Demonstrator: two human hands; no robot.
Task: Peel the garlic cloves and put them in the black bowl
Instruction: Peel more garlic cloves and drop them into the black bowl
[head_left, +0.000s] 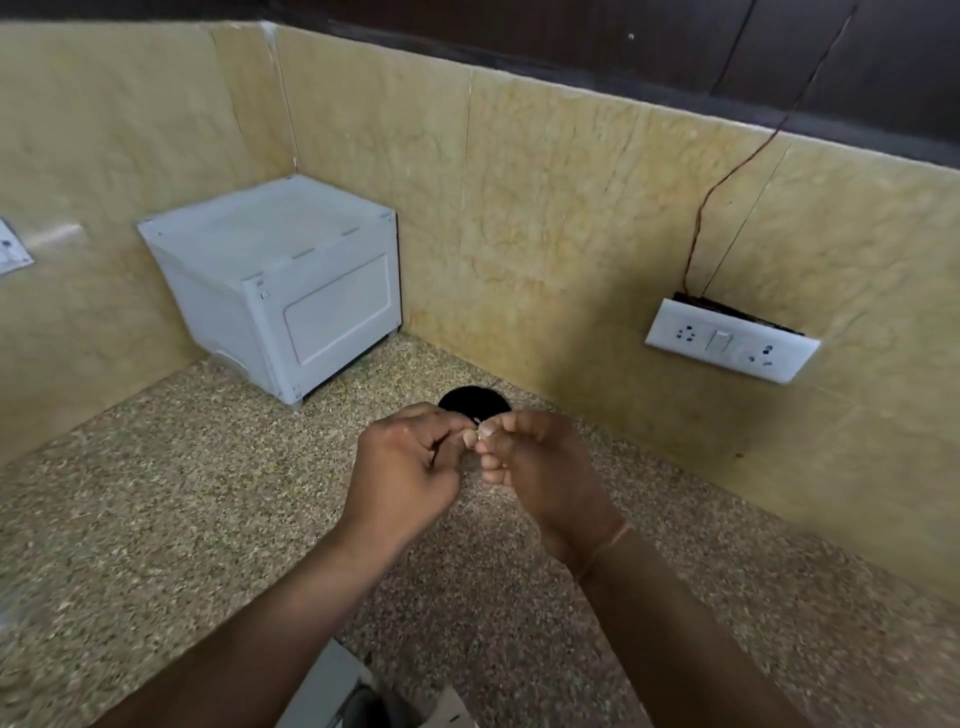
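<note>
Both hands meet over the counter (208, 493), fingertips together on one small pale clove (480, 430). L hand (410, 467) has thumb and forefinger curled in, pinching the clove's left side; R hand (540, 467) pinches its right side, other fingers curled under; neither hand is spread. The clove is mostly hidden by the fingertips, so its long axis can't be told, nor how much skin is left.

Key relation: the bowl (470, 402) sits on the counter just beyond the hands, straight ahead of the pinch; its near rim is hidden behind the fingers. The clove is held over that near rim or just short of it; can't tell which. Both hands are about equally near the bowl; my guess is either could drop the clove in w/ a short push fwd. A tiny pale speck shows inside the bowl; peeled clove or skin scrap, can't tell.

Step in hand, as I judge it: peeling, not yet dropping. Risk: the small clove could pop out of the pinch and land on the speckled counter, hard to spot there.

Elsewhere: white box (270, 291) in the back-left corner; socket plate (730, 340) on the right wall w/ a thin wire (702, 218) running up.
</note>
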